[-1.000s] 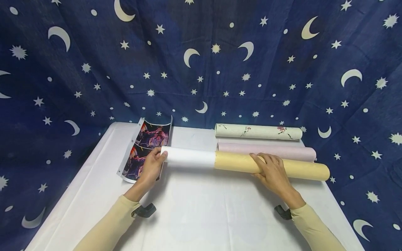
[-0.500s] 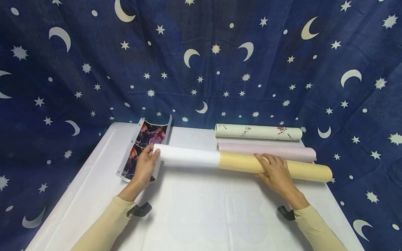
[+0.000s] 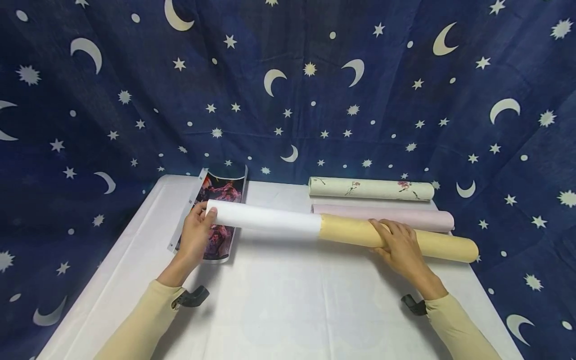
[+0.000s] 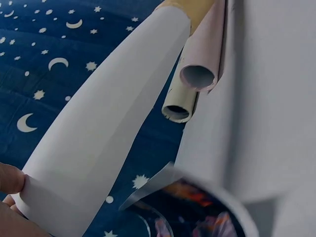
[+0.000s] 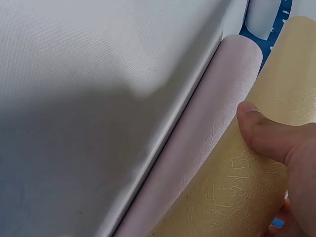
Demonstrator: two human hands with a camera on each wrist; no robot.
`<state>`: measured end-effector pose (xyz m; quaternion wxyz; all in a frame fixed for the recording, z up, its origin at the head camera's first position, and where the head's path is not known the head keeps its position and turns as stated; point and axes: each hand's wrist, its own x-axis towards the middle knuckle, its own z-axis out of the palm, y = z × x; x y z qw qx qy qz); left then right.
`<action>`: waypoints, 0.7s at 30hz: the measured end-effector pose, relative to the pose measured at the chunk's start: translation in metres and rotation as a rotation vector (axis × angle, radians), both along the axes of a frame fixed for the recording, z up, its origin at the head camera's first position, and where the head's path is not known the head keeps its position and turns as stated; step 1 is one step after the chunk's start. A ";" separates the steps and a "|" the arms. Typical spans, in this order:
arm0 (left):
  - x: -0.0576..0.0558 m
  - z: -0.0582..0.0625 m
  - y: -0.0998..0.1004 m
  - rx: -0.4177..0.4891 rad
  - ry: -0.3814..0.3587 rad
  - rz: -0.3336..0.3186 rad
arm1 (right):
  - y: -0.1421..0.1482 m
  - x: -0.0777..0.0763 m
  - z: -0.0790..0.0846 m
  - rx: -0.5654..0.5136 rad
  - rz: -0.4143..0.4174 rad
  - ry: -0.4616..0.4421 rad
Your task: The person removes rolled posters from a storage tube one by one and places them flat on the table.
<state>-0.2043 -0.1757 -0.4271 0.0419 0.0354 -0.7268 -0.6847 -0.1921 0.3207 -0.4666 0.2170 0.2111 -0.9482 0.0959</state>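
My left hand [image 3: 194, 232] pinches the left end of a white paper roll [image 3: 265, 220], thumb on the near side. That roll's other end sits inside a yellow wallpaper roll [image 3: 443, 245]. Around the yellow roll's middle, my right hand [image 3: 398, 247] grips with curled fingers. In the right wrist view the thumb lies along the embossed yellow roll [image 5: 237, 182]. Beneath my left hand is a curled glossy poster [image 3: 222, 192] with dark, colourful pictures; the hand and white roll cover part of it. The left wrist view shows the white roll [image 4: 103, 118] running away toward the yellow one.
Behind the yellow roll lies a pale pink roll [image 3: 405, 216], partly covered by it. A cream roll with flower sprigs [image 3: 378, 189] lies farther back. All rest on a white-covered table [image 3: 288, 300], with a blue moon-and-star cloth [image 3: 288, 125] hanging behind.
My left hand has moved left and slightly up, drawing more of the white roll out of the yellow one. My right hand and the yellow roll have shifted slightly right.
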 end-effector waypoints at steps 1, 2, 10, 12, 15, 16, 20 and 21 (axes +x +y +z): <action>0.000 0.001 -0.002 -0.006 0.003 0.000 | 0.001 0.000 0.000 -0.004 -0.001 -0.002; 0.001 0.002 -0.004 -0.012 0.004 0.003 | 0.002 0.000 -0.001 -0.007 -0.003 -0.004; 0.001 0.006 -0.015 -0.014 0.004 0.080 | 0.007 -0.001 0.000 -0.009 -0.011 -0.017; 0.001 0.007 -0.018 -0.005 0.004 0.094 | 0.008 -0.001 0.000 -0.010 -0.013 -0.019; 0.001 0.008 -0.023 0.021 0.000 0.118 | 0.009 -0.001 0.001 -0.009 -0.016 -0.020; 0.001 0.008 -0.025 0.034 -0.002 0.126 | 0.010 0.000 0.001 -0.008 -0.017 -0.020; 0.001 0.009 -0.031 0.096 -0.013 0.155 | 0.012 0.000 0.000 0.006 -0.026 -0.017; 0.000 0.010 -0.032 0.105 -0.016 0.163 | 0.012 0.000 0.000 0.009 -0.028 -0.018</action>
